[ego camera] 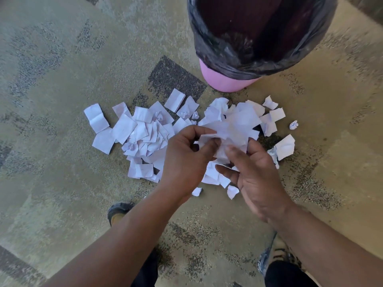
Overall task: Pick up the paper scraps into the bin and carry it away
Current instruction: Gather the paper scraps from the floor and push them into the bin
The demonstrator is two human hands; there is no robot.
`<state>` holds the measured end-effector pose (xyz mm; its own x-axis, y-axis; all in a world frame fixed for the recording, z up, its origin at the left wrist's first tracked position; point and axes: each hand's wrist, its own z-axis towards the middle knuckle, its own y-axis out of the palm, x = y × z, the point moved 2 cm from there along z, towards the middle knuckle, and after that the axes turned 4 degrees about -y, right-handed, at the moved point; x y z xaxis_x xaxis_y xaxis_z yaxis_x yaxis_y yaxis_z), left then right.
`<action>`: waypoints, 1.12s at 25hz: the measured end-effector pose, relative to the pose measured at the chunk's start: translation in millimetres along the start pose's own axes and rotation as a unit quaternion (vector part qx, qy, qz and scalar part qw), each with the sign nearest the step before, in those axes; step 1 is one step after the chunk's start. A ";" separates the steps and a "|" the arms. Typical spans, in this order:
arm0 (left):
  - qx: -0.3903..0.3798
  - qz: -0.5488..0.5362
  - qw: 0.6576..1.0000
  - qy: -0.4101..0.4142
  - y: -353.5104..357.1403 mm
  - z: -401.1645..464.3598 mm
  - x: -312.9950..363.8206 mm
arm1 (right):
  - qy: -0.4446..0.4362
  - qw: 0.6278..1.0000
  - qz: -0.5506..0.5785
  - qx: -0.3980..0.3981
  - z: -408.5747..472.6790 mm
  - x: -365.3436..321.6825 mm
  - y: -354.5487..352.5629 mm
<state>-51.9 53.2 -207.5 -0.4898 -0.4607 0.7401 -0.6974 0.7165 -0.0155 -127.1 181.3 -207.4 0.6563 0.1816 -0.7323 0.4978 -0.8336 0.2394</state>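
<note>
Paper scraps (143, 129) lie heaped on the carpet (51, 83) just in front of the pink bin (219, 79), which wears a black liner (209, 46). Above the heap, the left hand (184, 156) pinches a scrap in curled fingers; the right hand (257, 179) cups a bunch (236, 125), fingers curled beneath.
</note>
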 end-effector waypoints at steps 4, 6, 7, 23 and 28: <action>-0.002 0.037 0.992 0.122 27.7 4.0 76.7 | -0.149 0.987 -0.048 0.042 15.5 -73.5 13.5; -0.001 0.065 0.981 0.181 37.8 17.4 114.0 | -0.191 0.978 -0.050 0.069 32.8 -109.7 15.4; 0.003 0.086 0.976 0.200 42.7 27.4 128.9 | -0.208 0.973 -0.059 0.077 43.3 -124.1 15.7; 0.019 0.269 0.924 0.269 54.0 88.2 130.4 | -0.273 0.897 -0.339 0.081 117.0 -135.0 2.0; 0.051 0.285 0.931 0.221 16.2 76.3 15.7 | -0.365 0.839 -0.402 0.040 81.9 -59.2 -14.3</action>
<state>-110.8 17.7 -247.4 -0.5478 0.2567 0.7963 -0.4471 0.7146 -0.5380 -219.5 139.8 -219.6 -0.4102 0.3584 -0.8386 0.5540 -0.6326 -0.5413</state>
